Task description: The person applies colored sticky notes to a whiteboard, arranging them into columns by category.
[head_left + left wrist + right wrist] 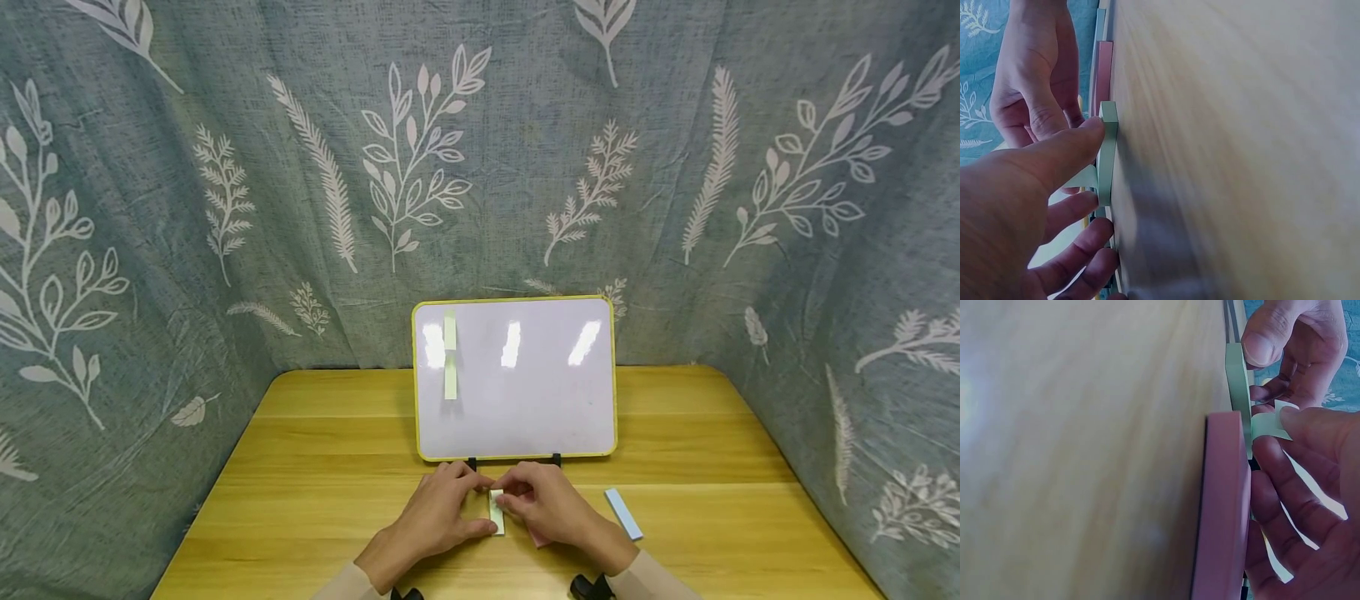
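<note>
A light green sticky note pad (496, 523) lies on the table in front of the whiteboard. My left hand (441, 510) holds it down, thumb at the near end and index finger towards the far end. A thin green sheet (1267, 425) curls up from the pad's top in the right wrist view. The thumb and index finger of my right hand (546, 500) pinch that sheet's raised end, while the other fingers are bent beside the pad. Partly hidden beneath my right hand is a pink sticky note pad (1222, 500).
A blue sticky note pad (624, 514) lies right of my right hand. Behind the hands stands a whiteboard (525, 383) with a yellow frame and black feet. Two green sticky notes (450, 379) are stuck one above the other near its left side. A patterned curtain (525, 208) surrounds the table.
</note>
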